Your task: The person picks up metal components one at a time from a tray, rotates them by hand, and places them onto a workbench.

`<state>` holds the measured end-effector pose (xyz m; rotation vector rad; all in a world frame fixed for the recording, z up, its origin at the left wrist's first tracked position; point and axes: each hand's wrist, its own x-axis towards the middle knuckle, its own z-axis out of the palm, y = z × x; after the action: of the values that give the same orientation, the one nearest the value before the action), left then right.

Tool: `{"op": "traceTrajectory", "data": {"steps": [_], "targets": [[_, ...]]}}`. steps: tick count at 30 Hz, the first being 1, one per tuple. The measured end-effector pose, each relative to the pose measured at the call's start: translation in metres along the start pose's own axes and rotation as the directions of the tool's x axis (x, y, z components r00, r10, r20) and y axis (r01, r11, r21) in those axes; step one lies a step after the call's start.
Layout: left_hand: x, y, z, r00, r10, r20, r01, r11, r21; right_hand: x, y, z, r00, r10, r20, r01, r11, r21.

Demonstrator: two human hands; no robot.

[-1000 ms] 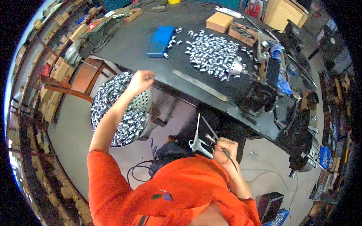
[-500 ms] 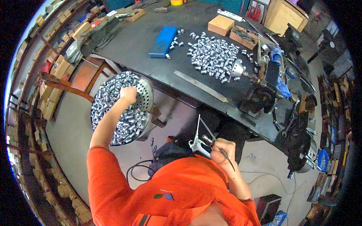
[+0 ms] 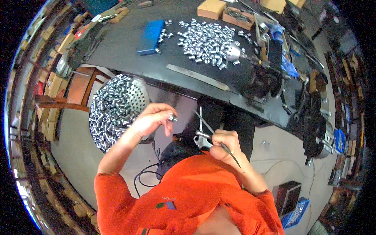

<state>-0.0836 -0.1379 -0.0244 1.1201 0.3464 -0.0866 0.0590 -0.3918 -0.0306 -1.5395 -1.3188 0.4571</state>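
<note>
My left hand is closed, its fingertips pinching a small shiny metal sleeve, just right of a perforated metal basin. Many similar sleeves fill the basin's left part. Over my lap my right hand is wrapped round a slim, dark, pointed file, which slants up to the left. A silver air blow gun with a thin upright nozzle sits beside that hand; whether the fingers hold it too is hidden. A shiny cylindrical part lies across the gun near my right fingertips.
On the dark workbench lie a heap of sleeves, a blue block and a flat metal bar. A perforated cone touches the heap. A wooden stool stands behind the basin; a black cable loops near my left arm.
My left hand has come out of the basin, moving right toward my right hand with a sleeve in its fingertips. My right hand has shifted slightly up and left, still gripping the file. The view has tilted.
</note>
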Motion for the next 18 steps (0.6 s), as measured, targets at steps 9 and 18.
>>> {"op": "traceTrajectory", "data": {"steps": [9, 18], "targets": [[0.020, -0.035, 0.038, 0.996, -0.077, 0.045, 0.084, 0.982, -0.169, 0.000, 0.000, -0.004, 0.998, 0.068, 0.009, -0.067, 0.997, -0.044], [0.017, -0.019, 0.055, 0.996, 0.014, -0.090, 0.021, 0.924, 0.381, 0.005, 0.004, 0.013, 0.996, 0.077, -0.049, -0.084, 0.982, -0.167]]}}
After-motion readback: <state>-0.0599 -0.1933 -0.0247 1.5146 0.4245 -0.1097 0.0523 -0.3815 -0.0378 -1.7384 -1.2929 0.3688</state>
